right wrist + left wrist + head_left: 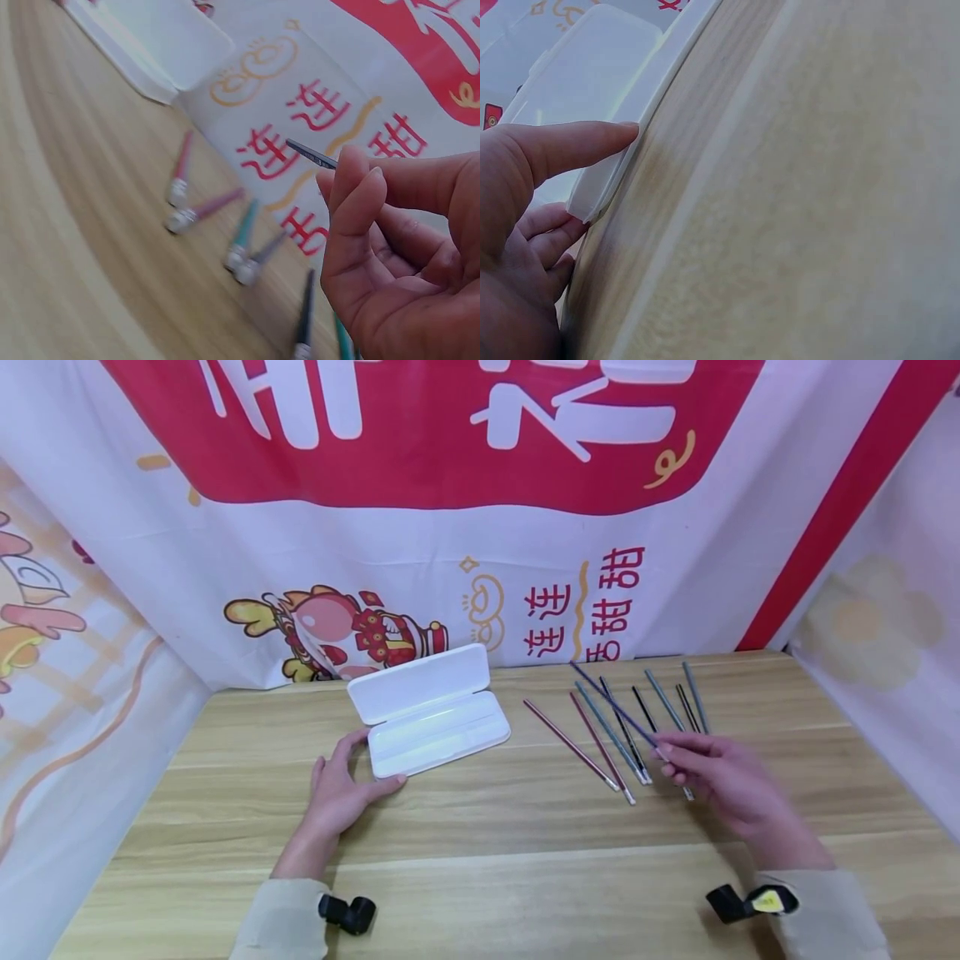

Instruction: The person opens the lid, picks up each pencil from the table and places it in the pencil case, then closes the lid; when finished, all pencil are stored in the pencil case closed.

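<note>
A white pencil case point(438, 737) lies with its lid point(420, 683) raised against the cloth behind; no pencils show inside. My left hand point(337, 793) grips its near left corner, the thumb point(585, 146) along the front edge and the other fingers at the left end. Above the table at the right, my right hand point(712, 777) pinches a dark blue pencil point(611, 700) near one end between thumb and fingers. Under and around it lie several loose pencils, including a red pencil point(572, 745), a teal pencil point(609, 727) and a black pencil point(682, 706).
The wooden table point(480, 877) extends toward me in front of both hands. A printed cloth point(465, 577) hangs along its back edge, and more cloth borders the left and right sides. The loose pencils fan out between the pencil case and the right side.
</note>
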Tool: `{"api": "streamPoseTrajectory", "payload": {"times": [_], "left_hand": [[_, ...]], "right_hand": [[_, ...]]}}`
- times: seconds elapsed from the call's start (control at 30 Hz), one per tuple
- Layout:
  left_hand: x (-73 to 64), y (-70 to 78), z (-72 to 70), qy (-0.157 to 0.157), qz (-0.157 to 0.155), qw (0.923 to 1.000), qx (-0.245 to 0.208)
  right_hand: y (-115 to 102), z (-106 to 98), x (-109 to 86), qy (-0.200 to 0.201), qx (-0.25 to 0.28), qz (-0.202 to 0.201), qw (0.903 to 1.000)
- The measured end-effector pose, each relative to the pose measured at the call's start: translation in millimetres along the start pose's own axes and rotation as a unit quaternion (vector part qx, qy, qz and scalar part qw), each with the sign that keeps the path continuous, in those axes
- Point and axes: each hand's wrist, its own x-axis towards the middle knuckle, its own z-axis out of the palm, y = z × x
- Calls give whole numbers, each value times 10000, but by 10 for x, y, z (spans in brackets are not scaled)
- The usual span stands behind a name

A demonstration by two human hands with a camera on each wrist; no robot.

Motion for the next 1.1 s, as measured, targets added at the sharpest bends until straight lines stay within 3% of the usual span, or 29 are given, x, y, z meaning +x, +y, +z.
{"api": "streamPoseTrajectory", "payload": {"times": [0.17, 0.33, 0.57, 0.87, 1.1], "left_hand": [[-6, 11, -13, -2, -37, 10000, -14], [-6, 22, -32, -25, -92, 10000, -12], [2, 12, -49, -39, -80, 10000, 12], [-3, 1, -40, -30, -130, 9999, -11], [-20, 19, -23, -27, -81, 10000, -9]], "right_hand": [[34, 275, 21, -202, -649, 115, 9976], [54, 490, 51, -351, -849, 162, 9956], [14, 737, 162, -182, -1203, 422, 9917], [-149, 952, 389, -581, -1582, 497, 9844], [-255, 1089, 585, -542, -1972, 538, 9774]]}}
